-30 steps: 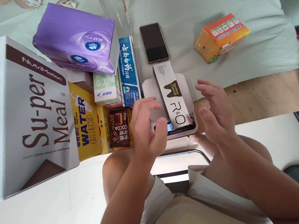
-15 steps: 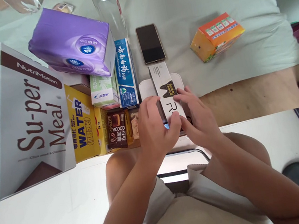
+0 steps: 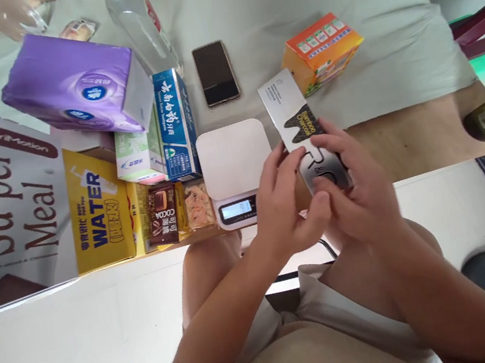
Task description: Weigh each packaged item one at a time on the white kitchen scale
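The charcoal toothpaste box [image 3: 303, 127], which lay on the scale [image 3: 234, 158], was lifted clear by the left hand [image 3: 288, 211] and right hand [image 3: 356, 186] and carried toward 3 o'clock. The platform was left bare, exposing the display [image 3: 238, 209].

Your left hand [image 3: 287, 208] and right hand [image 3: 356, 186] meet in front of you, forearms reaching up from your lap and converging. Both are curled in a closed grip, thumbs on top and touching each other, fingers wrapped underneath, wrists bent slightly inward.
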{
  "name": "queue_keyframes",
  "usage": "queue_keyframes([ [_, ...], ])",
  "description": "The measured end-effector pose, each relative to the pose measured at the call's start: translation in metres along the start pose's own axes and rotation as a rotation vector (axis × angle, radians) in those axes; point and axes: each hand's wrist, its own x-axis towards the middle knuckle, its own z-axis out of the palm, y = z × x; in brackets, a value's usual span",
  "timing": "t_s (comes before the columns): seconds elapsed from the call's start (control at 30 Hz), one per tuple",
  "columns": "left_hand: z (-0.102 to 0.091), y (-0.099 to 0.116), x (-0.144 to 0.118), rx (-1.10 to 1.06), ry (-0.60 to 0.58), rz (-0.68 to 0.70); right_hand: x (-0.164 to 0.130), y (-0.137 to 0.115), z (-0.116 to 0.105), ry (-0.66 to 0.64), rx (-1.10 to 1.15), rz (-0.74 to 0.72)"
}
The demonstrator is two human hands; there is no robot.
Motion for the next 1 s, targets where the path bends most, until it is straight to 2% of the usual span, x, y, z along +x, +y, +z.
queue_keyframes([
  [0.13, 0.046, 0.011, 0.005, -0.102, -0.054, 0.053, 0.005, 0.018, -0.043, 0.057, -0.101, 0.148],
  [0.23, 0.077, 0.017, 0.006, -0.149, -0.123, 0.042, 0.007, 0.035, -0.065, 0.103, -0.122, 0.273],
  [0.33, 0.097, 0.018, 0.009, -0.166, -0.234, 0.015, 0.005, 0.052, -0.079, 0.133, -0.127, 0.360],
  [0.43, 0.108, 0.018, 0.015, -0.188, -0.361, 0.008, 0.003, 0.065, -0.088, 0.145, -0.152, 0.379],
  [0.57, 0.119, 0.019, 0.026, -0.174, -0.529, -0.012, -0.001, 0.081, -0.096, 0.146, -0.222, 0.405],
  [0.73, 0.124, 0.024, 0.032, -0.174, -0.623, -0.062, -0.005, 0.096, -0.095, 0.112, -0.373, 0.400],
  [0.9, 0.112, 0.026, 0.030, -0.160, -0.621, -0.147, -0.003, 0.093, -0.090, 0.088, -0.427, 0.402],
  [1.0, 0.098, 0.026, 0.032, -0.150, -0.541, -0.103, 0.000, 0.078, -0.085, 0.226, -0.421, 0.293],
])
